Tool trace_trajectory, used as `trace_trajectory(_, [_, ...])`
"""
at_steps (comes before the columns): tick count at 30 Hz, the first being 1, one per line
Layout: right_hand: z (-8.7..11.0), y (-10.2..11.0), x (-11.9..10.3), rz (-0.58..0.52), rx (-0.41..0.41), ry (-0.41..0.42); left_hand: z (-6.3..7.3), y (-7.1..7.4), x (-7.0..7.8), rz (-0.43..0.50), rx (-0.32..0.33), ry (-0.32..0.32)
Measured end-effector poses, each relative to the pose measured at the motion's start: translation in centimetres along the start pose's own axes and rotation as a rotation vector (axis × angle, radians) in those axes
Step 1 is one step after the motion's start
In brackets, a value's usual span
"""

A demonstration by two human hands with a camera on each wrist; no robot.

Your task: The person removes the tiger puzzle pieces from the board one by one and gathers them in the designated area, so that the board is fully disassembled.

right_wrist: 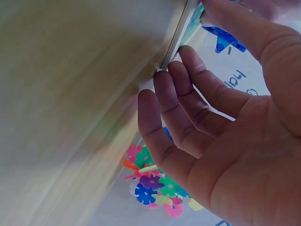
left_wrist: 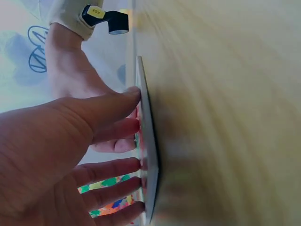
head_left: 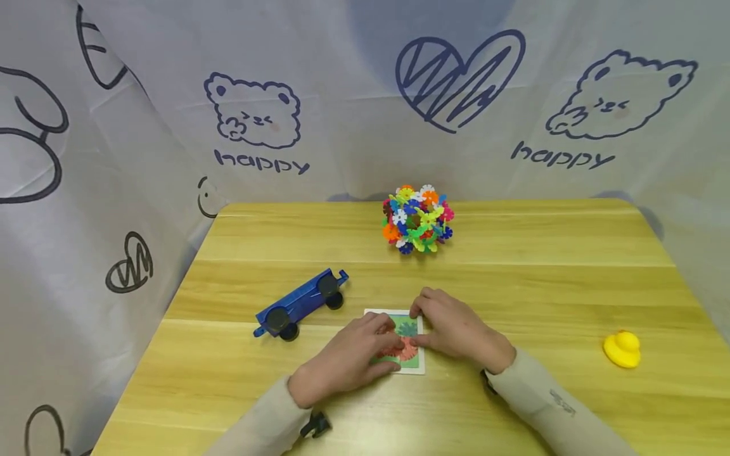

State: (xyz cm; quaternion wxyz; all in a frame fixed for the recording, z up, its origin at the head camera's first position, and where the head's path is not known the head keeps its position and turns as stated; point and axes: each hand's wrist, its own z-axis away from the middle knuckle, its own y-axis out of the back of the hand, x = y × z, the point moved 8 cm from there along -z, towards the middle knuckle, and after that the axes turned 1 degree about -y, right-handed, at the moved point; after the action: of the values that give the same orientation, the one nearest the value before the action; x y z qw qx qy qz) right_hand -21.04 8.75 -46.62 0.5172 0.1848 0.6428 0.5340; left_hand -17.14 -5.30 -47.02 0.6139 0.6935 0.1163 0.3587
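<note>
A thin square board (head_left: 412, 362) with a white border lies on the table. Its printed picture has a green ground with red and blue-green toothed shapes. My left hand (head_left: 353, 351) is spread over its left side and hides much of the picture; the left wrist view shows the thumb and fingertips touching the board's face (left_wrist: 149, 141). On the right, my right hand (head_left: 459, 329) has its thumb on the board's right side and its fingers near the upper right corner. From the right wrist, those fingers (right_wrist: 188, 108) look gently bent, tips right by the board's edge.
Behind the board stands a ball of colourful interlocking flower discs (head_left: 418, 220). A blue toy wagon (head_left: 299, 304) with black wheels lies to the left. Far right sits a yellow rubber duck (head_left: 623, 349). White cloth (head_left: 353, 139) with drawings hangs behind the wooden table (head_left: 513, 247).
</note>
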Motion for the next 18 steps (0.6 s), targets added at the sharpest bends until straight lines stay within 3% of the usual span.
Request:
trace_trajectory(8, [-0.31, 0.06, -0.09, -0.028, -0.02, -0.039, -0.06, -0.34, 0.17, 0.046, 0.014, -0.023])
trace_trajectory(18, [-0.19, 0.01, -0.11, -0.024, -0.021, -0.053, -0.15, -0.27, 0.59, 0.027, 0.033, -0.06])
